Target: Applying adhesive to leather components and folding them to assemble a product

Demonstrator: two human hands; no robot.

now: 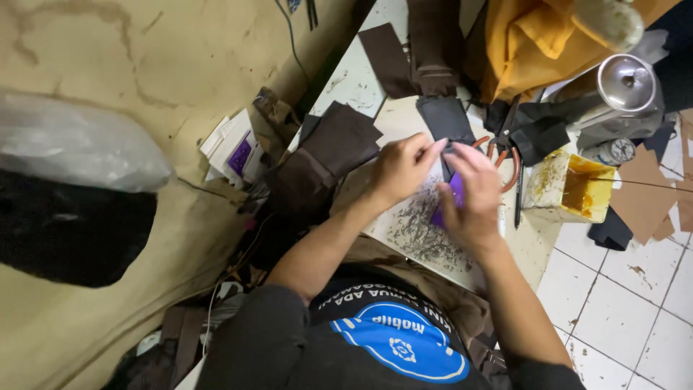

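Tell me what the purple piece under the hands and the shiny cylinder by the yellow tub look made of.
Purple piece: thin, flat and matte, probably synthetic leather or card; mostly hidden by the right hand. Shiny cylinder: polished metal, judging by its mirror-like glare.

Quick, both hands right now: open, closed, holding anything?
Left hand: fingers pinched on the dark piece at its lower edge.
Right hand: fingers curled over the purple piece, gripping it.

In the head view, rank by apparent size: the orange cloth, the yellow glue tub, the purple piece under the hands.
1. Orange cloth
2. Yellow glue tub
3. Purple piece, though both hands hide most of it, so its rank is unsure.
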